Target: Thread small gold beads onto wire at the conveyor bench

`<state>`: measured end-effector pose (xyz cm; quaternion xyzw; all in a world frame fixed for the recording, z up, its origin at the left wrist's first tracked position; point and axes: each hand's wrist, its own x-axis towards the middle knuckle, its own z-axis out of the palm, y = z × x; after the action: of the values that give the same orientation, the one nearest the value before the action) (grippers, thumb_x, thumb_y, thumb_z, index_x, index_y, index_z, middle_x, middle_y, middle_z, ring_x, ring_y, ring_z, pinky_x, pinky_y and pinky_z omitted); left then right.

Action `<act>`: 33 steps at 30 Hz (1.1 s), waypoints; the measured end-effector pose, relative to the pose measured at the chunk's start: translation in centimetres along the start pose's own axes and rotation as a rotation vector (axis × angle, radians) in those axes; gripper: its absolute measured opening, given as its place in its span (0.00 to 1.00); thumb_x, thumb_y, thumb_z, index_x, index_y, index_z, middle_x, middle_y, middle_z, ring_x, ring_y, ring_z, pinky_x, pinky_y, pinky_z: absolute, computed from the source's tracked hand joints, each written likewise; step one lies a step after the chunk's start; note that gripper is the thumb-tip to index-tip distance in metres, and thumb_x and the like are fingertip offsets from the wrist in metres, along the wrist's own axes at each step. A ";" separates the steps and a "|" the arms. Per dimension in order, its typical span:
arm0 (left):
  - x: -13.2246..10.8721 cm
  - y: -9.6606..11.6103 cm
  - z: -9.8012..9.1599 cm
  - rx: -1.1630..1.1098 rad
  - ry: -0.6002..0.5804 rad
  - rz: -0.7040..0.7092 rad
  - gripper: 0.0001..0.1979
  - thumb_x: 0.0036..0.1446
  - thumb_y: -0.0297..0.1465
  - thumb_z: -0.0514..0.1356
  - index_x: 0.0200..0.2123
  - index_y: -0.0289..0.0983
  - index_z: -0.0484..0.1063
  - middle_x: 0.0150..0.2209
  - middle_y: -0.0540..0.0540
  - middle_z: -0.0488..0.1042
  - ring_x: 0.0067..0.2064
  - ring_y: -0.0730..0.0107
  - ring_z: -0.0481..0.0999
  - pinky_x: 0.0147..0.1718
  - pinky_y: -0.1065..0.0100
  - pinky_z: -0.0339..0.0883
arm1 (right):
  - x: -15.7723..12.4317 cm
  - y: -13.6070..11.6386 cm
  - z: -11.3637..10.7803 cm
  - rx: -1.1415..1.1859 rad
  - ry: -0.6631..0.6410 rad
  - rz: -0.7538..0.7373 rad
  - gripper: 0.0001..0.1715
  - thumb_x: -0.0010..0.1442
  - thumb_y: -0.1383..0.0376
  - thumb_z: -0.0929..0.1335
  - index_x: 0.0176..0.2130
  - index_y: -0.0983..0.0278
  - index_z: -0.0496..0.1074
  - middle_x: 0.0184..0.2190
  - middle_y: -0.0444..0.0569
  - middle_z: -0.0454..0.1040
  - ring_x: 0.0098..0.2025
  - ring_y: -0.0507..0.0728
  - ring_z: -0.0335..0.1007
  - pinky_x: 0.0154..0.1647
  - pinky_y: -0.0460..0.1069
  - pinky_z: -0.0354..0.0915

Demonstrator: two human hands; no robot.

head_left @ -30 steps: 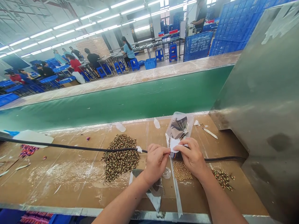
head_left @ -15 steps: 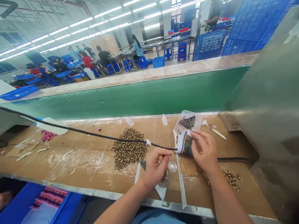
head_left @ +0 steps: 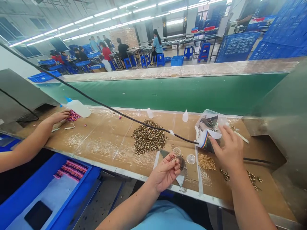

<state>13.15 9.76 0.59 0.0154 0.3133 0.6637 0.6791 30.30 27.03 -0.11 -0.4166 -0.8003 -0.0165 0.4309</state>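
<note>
Pinching a tiny gold-toned bead [head_left: 176, 159] between thumb and fingertips, our left hand [head_left: 165, 172] hovers over the front edge of the cardboard-topped desk [head_left: 103, 140]. Those fingers [head_left: 171, 166] are closed narrow on the bead, which is too small to make out in detail. A small clear plastic dish [head_left: 177, 151] sits just behind them, with a second one [head_left: 191, 159] just to its right. A dark sheet [head_left: 183, 165] lies partly under our left hand.

Our right hand [head_left: 229, 150] is open, its fingers [head_left: 217, 136] spread at a clear plastic bag [head_left: 208, 123] holding dark patterned pieces and a rainbow-striped edge [head_left: 204, 140]. We cannot tell whether they press on it. A black cable [head_left: 144, 121] crosses the desk to the bag. A heap of speckled brown beads [head_left: 149, 137] lies to the left of our hands, and a pile of tan beads [head_left: 206, 162] lies just below the bag.

Farther left, a co-worker's hand [head_left: 57, 117] rests beside pink beaded strips [head_left: 73, 115]. More pink strips [head_left: 70, 170] lie in a blue tray [head_left: 48, 179].
</note>
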 end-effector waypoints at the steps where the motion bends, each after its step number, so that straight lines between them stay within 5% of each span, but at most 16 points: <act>1: -0.3 0.0 -0.3 -0.009 -0.011 -0.011 0.18 0.37 0.25 0.72 0.31 0.35 0.67 0.26 0.52 0.66 0.25 0.81 0.62 0.23 0.77 0.56 | -0.3 -0.9 -0.5 0.014 0.013 -0.020 0.23 0.59 0.55 0.64 0.51 0.62 0.68 0.49 0.57 0.70 0.49 0.64 0.66 0.50 0.61 0.59; 8: -1.5 0.1 -2.3 -0.103 -0.018 -0.060 0.17 0.37 0.23 0.71 0.30 0.34 0.68 0.26 0.51 0.68 0.25 0.82 0.64 0.24 0.78 0.58 | -4.5 -7.9 -2.9 0.325 -0.092 -0.050 0.05 0.59 0.64 0.66 0.33 0.60 0.72 0.31 0.47 0.74 0.32 0.54 0.70 0.35 0.50 0.67; 12: -2.1 0.1 -3.1 -0.114 -0.026 -0.074 0.17 0.38 0.24 0.71 0.31 0.34 0.69 0.27 0.50 0.70 0.26 0.81 0.67 0.25 0.78 0.60 | -6.9 -11.6 -3.1 0.535 -0.265 0.006 0.05 0.59 0.65 0.65 0.31 0.61 0.70 0.26 0.45 0.72 0.25 0.50 0.66 0.23 0.45 0.65; 16: -2.7 -0.2 -3.5 -0.004 -0.021 -0.040 0.16 0.39 0.26 0.71 0.29 0.34 0.68 0.26 0.51 0.72 0.26 0.80 0.70 0.29 0.76 0.65 | -8.2 -13.8 -2.7 0.620 -0.328 0.073 0.04 0.59 0.64 0.66 0.34 0.62 0.70 0.27 0.45 0.72 0.24 0.49 0.66 0.23 0.44 0.65; 24: -3.2 -1.9 -4.2 0.458 0.048 0.144 0.14 0.42 0.34 0.69 0.29 0.37 0.69 0.23 0.53 0.73 0.23 0.78 0.70 0.24 0.75 0.64 | -10.7 -13.6 -2.5 0.637 -0.352 0.265 0.08 0.59 0.62 0.66 0.32 0.63 0.72 0.29 0.47 0.74 0.25 0.49 0.67 0.24 0.44 0.65; 29: -2.5 -2.8 -3.9 0.608 -0.044 0.062 0.16 0.44 0.36 0.68 0.34 0.37 0.67 0.26 0.51 0.76 0.28 0.75 0.73 0.31 0.72 0.67 | -12.2 -12.2 -3.0 0.539 -0.320 0.299 0.10 0.61 0.63 0.63 0.31 0.63 0.72 0.27 0.46 0.74 0.28 0.50 0.69 0.28 0.44 0.65; 33: -2.0 -3.8 -3.6 0.707 -0.068 0.007 0.18 0.45 0.37 0.67 0.38 0.38 0.66 0.33 0.46 0.78 0.32 0.71 0.75 0.32 0.70 0.67 | -13.5 -8.8 -4.0 0.361 -0.278 0.351 0.10 0.61 0.63 0.63 0.33 0.63 0.72 0.26 0.45 0.75 0.27 0.51 0.70 0.27 0.44 0.65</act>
<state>15.07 6.06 -3.14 0.2726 0.5008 0.5156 0.6396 30.78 10.91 -4.16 -0.4635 -0.7573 0.2584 0.3806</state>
